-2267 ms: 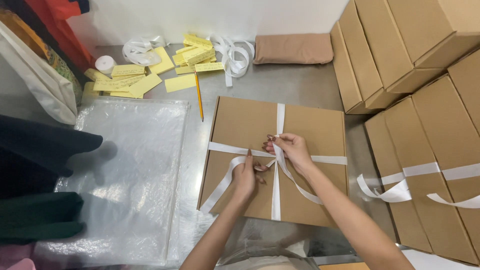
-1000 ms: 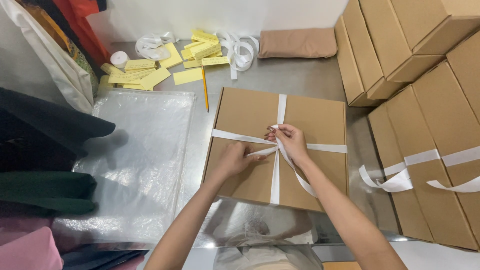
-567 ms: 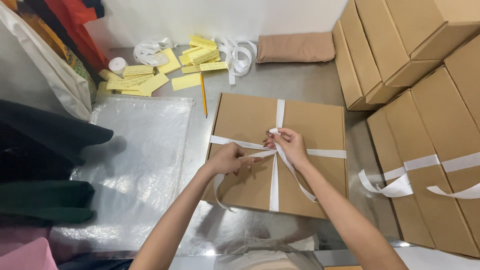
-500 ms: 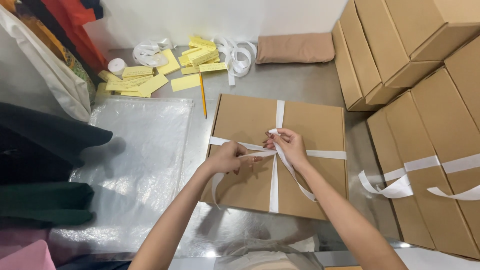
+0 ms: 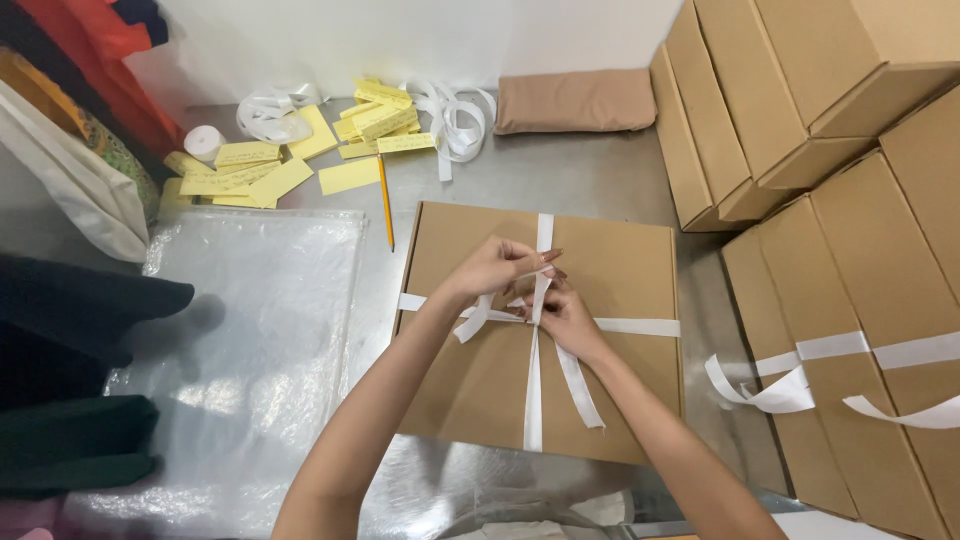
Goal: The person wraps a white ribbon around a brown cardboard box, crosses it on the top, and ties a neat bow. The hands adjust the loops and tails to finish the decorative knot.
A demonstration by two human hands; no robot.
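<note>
A flat brown box (image 5: 470, 385) lies on the steel surface (image 5: 590, 180), so its crossed white ribbon (image 5: 533, 395) sits in reach. Left hand (image 5: 490, 268) and right hand (image 5: 568, 318) each pinch a ribbon end over the centre crossing.

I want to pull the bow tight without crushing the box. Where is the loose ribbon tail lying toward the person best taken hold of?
Pinch the loose white ribbon tail near its free end, coming from the near side of the brown cardboard box. It lies flat and slanting on the lid, clear of the right hand and left hand working at the crossing, so fingers can slide under its edge.
</note>
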